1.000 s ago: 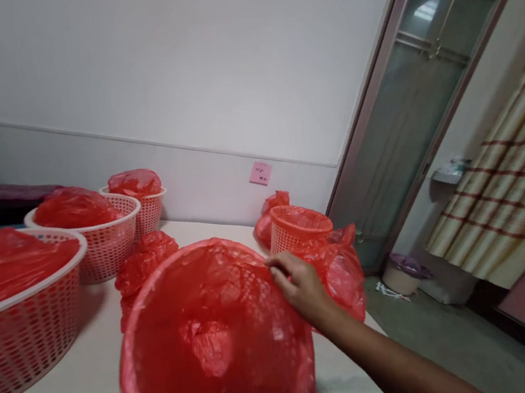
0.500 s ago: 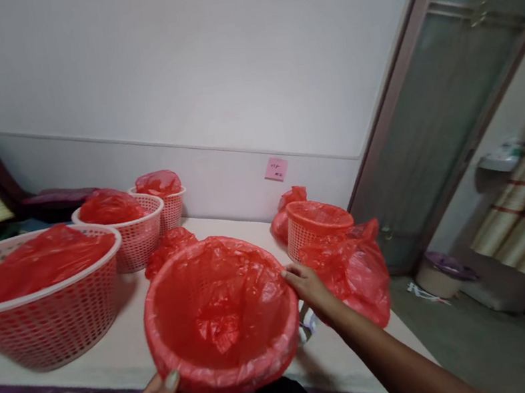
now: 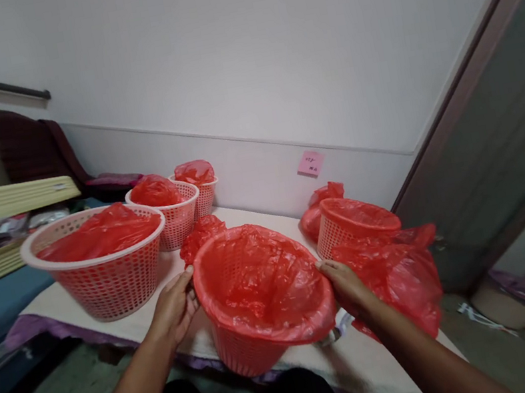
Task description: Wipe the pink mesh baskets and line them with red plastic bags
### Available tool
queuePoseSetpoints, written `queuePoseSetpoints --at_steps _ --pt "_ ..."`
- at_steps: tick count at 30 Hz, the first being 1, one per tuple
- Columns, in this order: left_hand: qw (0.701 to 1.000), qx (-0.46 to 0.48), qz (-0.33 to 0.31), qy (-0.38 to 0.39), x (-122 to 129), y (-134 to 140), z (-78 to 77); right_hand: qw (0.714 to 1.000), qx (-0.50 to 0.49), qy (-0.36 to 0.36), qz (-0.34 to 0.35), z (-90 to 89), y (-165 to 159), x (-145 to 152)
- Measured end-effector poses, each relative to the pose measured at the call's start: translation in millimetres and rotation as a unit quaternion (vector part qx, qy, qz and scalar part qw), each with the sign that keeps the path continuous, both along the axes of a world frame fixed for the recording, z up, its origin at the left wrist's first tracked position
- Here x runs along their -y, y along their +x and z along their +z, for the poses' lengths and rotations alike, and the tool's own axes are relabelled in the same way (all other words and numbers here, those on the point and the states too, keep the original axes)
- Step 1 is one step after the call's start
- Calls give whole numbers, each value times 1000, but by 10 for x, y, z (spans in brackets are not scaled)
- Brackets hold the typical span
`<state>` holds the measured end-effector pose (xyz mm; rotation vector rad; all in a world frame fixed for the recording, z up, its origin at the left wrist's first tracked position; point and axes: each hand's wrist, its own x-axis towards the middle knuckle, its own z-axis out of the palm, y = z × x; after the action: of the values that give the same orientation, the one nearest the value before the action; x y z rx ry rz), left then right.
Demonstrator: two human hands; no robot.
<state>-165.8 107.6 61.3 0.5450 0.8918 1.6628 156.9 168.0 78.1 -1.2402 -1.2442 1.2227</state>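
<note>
- Our left hand [image 3: 175, 310] grips the left rim of the lined basket [image 3: 245, 350]; our right hand [image 3: 347, 286] pinches its right rim.
- The lined basket sits between our hands, tilted toward us at the front edge of the desk [image 3: 264, 208].
- We see dark handwriting, too small to read, on a pink note [image 3: 310, 163].
- Glossy, wrinkled red plastic film [image 3: 265, 270] wraps its rounded rim.
- Leftward, three perforated, pale-rimmed baskets [image 3: 111, 291] hold red plastic.

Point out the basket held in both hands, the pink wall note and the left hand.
Held basket [image 3: 248, 348]: head view, outer wall below the rim.
Pink wall note [image 3: 310, 163]: head view, middle of the paper.
Left hand [image 3: 175, 308]: head view, back of the hand.
</note>
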Motion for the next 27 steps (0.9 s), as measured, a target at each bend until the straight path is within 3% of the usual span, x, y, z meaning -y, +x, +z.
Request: queuePoseSetpoints --at_steps 10,19,27 --pt "999 -4 46 -16 7 -14 -69 999 -35 -21 6 -33 -17 -11" --pt "999 -20 -29 -25 416 20 33 999 -36 -18 2 -66 21 -8" --pt "998 53 -5 -25 404 113 -97 998 -60 -10 -7 -89 -18 -35"
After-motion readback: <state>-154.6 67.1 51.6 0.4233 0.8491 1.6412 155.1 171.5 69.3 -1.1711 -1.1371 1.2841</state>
